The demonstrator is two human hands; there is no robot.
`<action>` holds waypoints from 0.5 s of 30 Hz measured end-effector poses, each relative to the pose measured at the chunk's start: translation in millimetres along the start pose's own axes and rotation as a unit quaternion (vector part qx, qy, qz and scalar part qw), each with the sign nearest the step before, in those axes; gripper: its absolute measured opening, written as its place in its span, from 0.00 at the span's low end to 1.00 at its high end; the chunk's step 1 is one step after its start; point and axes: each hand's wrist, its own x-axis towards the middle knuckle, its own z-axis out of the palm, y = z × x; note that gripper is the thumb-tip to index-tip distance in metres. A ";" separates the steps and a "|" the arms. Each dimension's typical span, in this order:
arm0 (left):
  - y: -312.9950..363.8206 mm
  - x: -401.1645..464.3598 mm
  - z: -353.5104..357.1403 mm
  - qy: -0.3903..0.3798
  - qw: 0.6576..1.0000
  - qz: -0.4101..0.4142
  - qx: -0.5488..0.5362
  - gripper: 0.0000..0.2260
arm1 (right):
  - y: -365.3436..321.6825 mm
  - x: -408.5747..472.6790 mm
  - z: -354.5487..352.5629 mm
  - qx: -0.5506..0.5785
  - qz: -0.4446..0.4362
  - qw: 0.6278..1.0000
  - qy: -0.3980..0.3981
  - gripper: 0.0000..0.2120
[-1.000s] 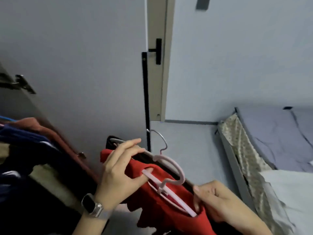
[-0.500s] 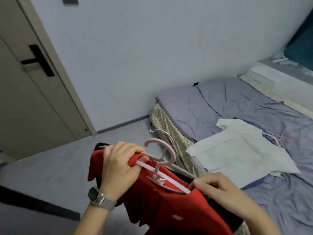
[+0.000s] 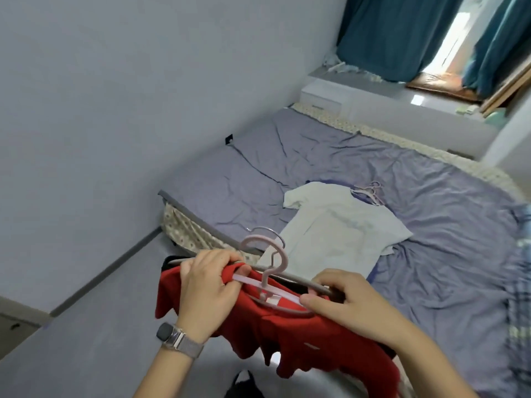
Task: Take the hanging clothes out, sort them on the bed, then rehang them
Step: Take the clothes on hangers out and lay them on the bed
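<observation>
Two hands hold the same bundle as half a second ago, but the view has swung right: the door has gone from sight and the teal curtains [image 3: 402,35] with a bright gap between them have come in at the top right. More of the bed [image 3: 330,156] now shows, its wrinkled lilac sheet running to a patterned edge below a white ledge [image 3: 431,110].

At the left, pale wall meets grey floor [image 3: 71,340]. The left hand [image 3: 207,288], a watch [image 3: 169,336] on its wrist, has its fingers curled round the shoulder of the red garment [image 3: 258,326] and the end of its hanger. The pink hanger [image 3: 267,271] stands hook-up between the hands, with a grey hanger [image 3: 293,275] and dark cloth behind it. The right hand [image 3: 353,303] pinches the other end of the hangers. The red garment hangs over the floor, just short of the bed. Beyond lies a white shirt [image 3: 339,225] flat on the sheet, another pale hanger [image 3: 370,192] at its collar.
</observation>
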 end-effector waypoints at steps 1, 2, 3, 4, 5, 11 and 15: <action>-2.5 17.2 5.8 -0.010 1.000 0.011 -0.003 0.09 | 4.4 10.2 -3.9 0.002 0.013 1.000 0.012 0.19; -4.3 34.2 11.4 -0.020 1.000 0.023 -0.005 0.09 | 8.6 20.1 -7.6 0.003 0.027 0.999 0.028 0.19; -6.0 50.5 17.2 -0.030 0.999 0.036 -0.007 0.09 | 12.0 29.2 -10.9 0.010 0.042 0.998 0.046 0.18; -6.1 65.8 22.6 -0.039 0.998 0.050 -0.010 0.08 | 16.3 37.7 -13.5 0.028 0.059 0.996 0.064 0.16; -5.6 80.8 28.7 -0.047 0.997 0.065 -0.014 0.06 | 20.9 45.3 -15.9 0.058 0.079 0.992 0.080 0.15; 7.4 163.7 68.0 -0.065 0.992 0.099 -0.053 0.11 | 48.9 89.3 -37.0 0.126 0.135 0.964 0.193 0.10; 26.0 214.7 100.3 -0.097 0.986 0.125 -0.047 0.08 | 83.3 126.3 -83.0 -0.009 0.141 0.928 0.345 0.10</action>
